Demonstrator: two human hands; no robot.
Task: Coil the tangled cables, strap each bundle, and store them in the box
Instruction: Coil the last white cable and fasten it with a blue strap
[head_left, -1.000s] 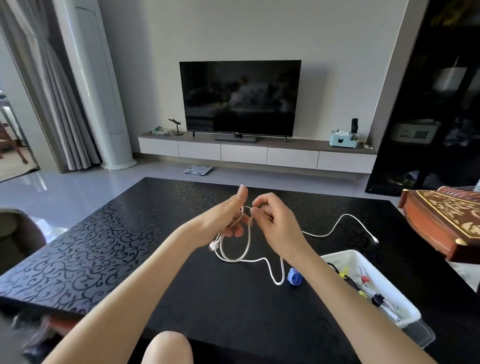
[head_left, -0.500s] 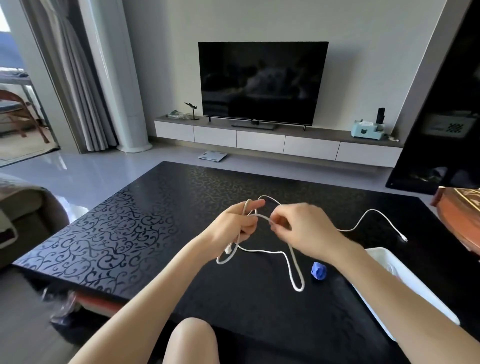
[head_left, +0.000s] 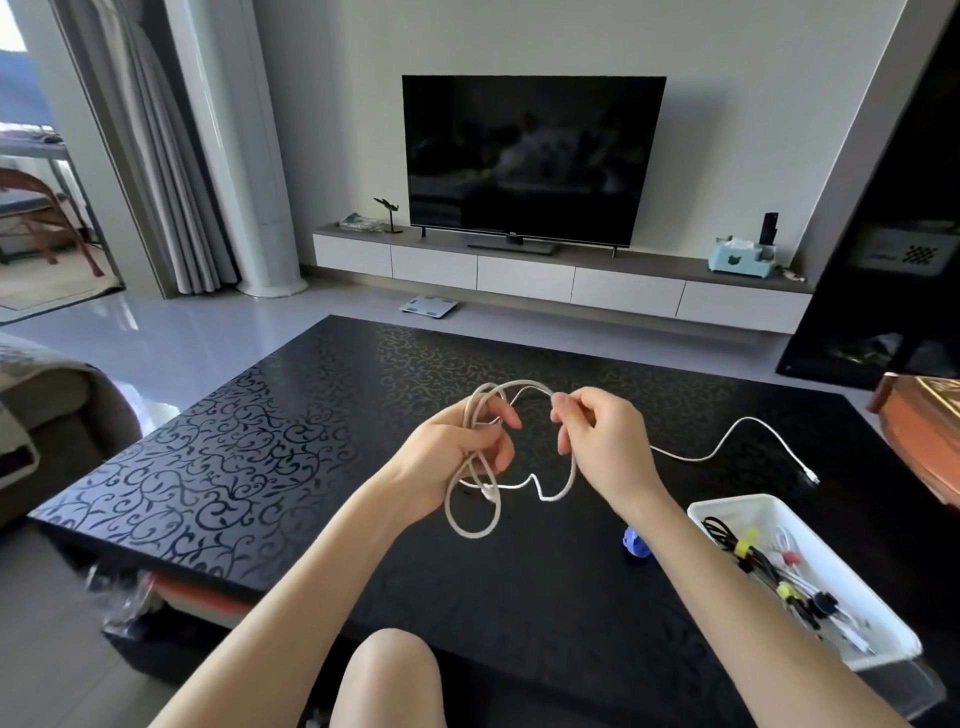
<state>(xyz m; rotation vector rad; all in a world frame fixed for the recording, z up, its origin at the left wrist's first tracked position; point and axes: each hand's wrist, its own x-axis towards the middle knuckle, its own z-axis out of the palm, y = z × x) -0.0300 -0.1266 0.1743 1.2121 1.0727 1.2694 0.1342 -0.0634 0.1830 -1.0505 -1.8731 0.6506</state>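
A long white cable (head_left: 719, 451) lies partly on the black table, its free end trailing to the right. My left hand (head_left: 457, 449) grips several loops of it, which hang down below the hand toward the table. My right hand (head_left: 597, 441) pinches the cable just to the right and holds a fresh loop arching over to the left hand. A small blue strap (head_left: 635, 543) lies on the table under my right forearm. The white box (head_left: 737, 506) at the lower right holds several bundled cables with yellow and red straps.
The black patterned table (head_left: 234, 441) fills the middle of the view. A carved wooden object (head_left: 922, 431) sits at its right edge. My knee (head_left: 387, 675) shows at the bottom. A sofa arm stands at the left, a TV and cabinet behind.
The coil in my left hand has gained another loop. My right hand has slid along the cable and lifted it toward the left hand. The camera has turned so the box shows again.
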